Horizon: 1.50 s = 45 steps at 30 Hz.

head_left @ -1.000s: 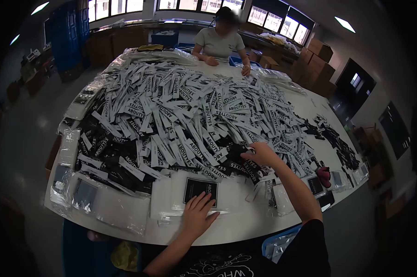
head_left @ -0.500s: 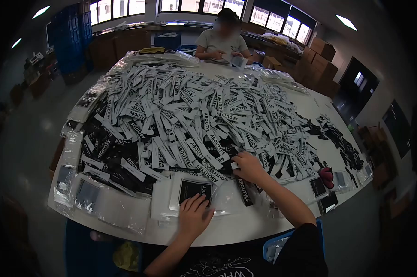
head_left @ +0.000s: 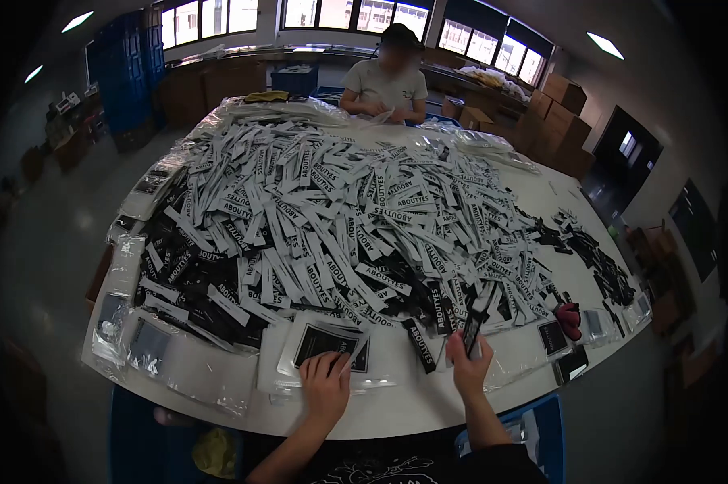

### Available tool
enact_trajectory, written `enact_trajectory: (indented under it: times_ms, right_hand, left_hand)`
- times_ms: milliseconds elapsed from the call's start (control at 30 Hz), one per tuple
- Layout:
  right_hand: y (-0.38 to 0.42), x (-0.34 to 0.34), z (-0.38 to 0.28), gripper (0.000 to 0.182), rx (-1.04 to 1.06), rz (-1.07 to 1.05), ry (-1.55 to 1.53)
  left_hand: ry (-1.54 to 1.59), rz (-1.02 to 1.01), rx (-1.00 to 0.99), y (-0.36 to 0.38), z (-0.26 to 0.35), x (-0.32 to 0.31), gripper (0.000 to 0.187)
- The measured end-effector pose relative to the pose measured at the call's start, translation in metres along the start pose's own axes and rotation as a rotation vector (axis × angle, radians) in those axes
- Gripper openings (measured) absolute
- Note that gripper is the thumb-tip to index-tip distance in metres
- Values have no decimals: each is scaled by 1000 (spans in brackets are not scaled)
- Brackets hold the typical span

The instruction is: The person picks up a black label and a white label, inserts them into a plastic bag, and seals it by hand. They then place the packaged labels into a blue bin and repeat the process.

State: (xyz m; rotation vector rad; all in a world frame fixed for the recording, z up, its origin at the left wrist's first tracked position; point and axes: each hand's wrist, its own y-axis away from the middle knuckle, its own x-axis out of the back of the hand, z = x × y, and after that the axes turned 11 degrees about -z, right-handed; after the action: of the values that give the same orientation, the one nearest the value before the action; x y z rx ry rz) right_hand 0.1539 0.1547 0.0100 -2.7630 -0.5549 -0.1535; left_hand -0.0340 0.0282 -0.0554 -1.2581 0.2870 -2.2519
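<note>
A head-worn camera looks down across a table (head_left: 404,411).

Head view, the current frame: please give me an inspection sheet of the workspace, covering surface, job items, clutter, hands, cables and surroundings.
Surface: white table, largely covered.
Job items: pile of white and black strips, many reading ABOUTYES; clear bags with a black panel at the near edge.
Clutter: dark red item at right; bagged stacks at near left.
Hands: left hand on the clear bags, exact grip unclear; right hand holds at least one black strip.
Cables: nothing seen.
Surroundings: co-worker across the table; cartons behind, at right; windows beyond.
</note>
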Motion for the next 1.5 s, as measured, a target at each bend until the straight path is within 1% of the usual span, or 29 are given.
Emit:
enact_trajectory:
  times_ms: [33,100,167,233,300,367,433,467,500,567,600,633,667,700,733,767,833,900,967,1100,1167,1200,1267,1300,1333,1367,1400,1433,1500]
  right_hand:
    - [19,-7,18,13,45,50,-23]
    - [42,-16,20,10,-72,-56,-18]
    - [57,-23,20,9,-185,-47,-278]
    - [70,-29,9,8,-227,1,-352]
    - [79,-37,8,10,134,63,-202]
    - [85,-36,13,14,100,-24,-95]
    - [89,-37,17,14,-138,-45,-282]
    - [93,-40,10,17,0,46,-304]
    - [91,-40,11,17,-8,38,-307]
    - [94,-43,20,24,174,-38,-91]
    - [95,-43,30,22,2,-195,87]
    - [102,-44,32,22,-4,-196,83]
    - [107,-46,34,22,110,-90,55]
    - [106,-46,32,23,224,13,26]
    - [110,-46,26,11,173,47,-286]
    - [107,-47,23,11,165,55,-289]
    - [101,-45,22,15,5,-160,119]
    - [105,-43,38,15,-50,-220,149]
    - [112,-41,43,15,-300,-137,-183]
    - [95,-51,25,13,-328,-68,-377]
    - [82,-41,13,15,-323,-453,-47]
    - [82,-38,15,17,-335,-504,-112]
    - [79,-30,2,18,-340,-583,-94]
    - [78,-26,-4,19,-347,-665,-72]
    - [83,-25,3,21,-363,-784,-8]
    - [86,-31,0,21,-298,-816,24]
    - [89,-42,-4,20,-228,-847,53]
    - [88,-49,-11,18,-223,-817,3]
    - [82,-51,-9,17,-262,-770,-101]
  left_hand:
    - [-3,4,-5,-1,-1,0,31]
    - [80,81,-84,-3,-3,2,29]
    - [128,60,-113,-3,7,12,23]
    - [176,43,-136,-5,13,18,18]
    - [138,1,-83,-2,17,22,25]
    - [164,33,-74,-2,23,31,26]
    - [193,70,-63,0,32,43,27]
    - [194,135,-71,1,36,51,29]
    - [193,189,-72,6,39,57,31]
    - [173,134,-100,15,42,61,35]
    - [174,37,-120,19,43,57,37]
    - [174,-55,-146,20,44,52,39]
    - [193,-146,-127,25,42,44,45]
    - [190,-137,-124,26,43,36,45]
    - [246,-148,-90,31,45,32,47]
    - [303,-165,-59,35,47,29,48]
    - [326,-200,-54,42,53,23,49]
    - [349,-209,-46,41,56,20,49]
    - [313,-287,-87,45,60,23,50]
    - [325,-337,-112,47,59,24,51]
    - [388,-391,-80,51,56,24,51]
    - [386,-393,-82,48,57,34,51]
    - [569,-620,-28,40,61,61,50]
    - [576,-620,-26,39,60,65,50]
    - [730,-697,172,40,59,68,46]
    - [879,-770,374,42,58,70,43]
    - [664,-735,282,44,52,63,31]
    - [659,-728,283,47,49,59,31]
    - [747,-587,402,46,46,56,19]
